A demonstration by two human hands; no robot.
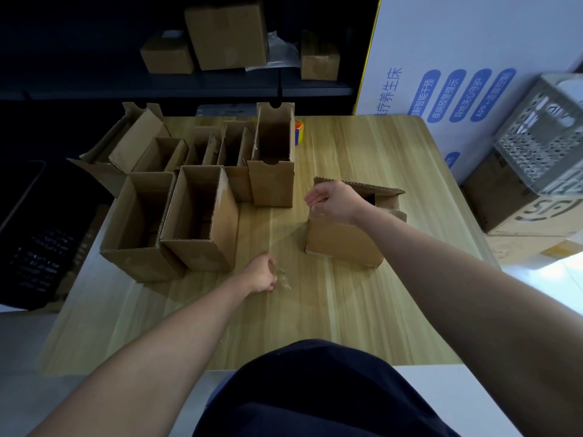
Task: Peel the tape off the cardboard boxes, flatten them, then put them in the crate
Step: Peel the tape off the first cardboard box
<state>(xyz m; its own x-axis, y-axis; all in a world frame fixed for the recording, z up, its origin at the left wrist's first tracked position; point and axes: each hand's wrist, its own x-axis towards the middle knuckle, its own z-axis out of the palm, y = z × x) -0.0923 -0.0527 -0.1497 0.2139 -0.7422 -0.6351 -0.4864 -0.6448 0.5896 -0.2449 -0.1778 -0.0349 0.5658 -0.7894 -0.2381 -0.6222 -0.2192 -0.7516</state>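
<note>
A cardboard box [342,241] lies on its side at the right middle of the wooden table [331,326]. My right hand [331,200] rests on its upper left corner, fingers curled at the edge; whether it pinches tape I cannot tell. My left hand [262,275] is low on the table in front of the box, closed on a crumpled strip of clear tape [282,277]. Several open upright boxes [195,219] stand in a cluster on the left half of the table. A grey perforated crate [542,143] sits to the right, off the table.
A tape roll [299,134] stands behind the tall box [274,152] at the table's back. The crate rests on large cartons [517,209] at the right. A shelf with more boxes [227,33] runs behind. A dark basket [34,257] stands left of the table.
</note>
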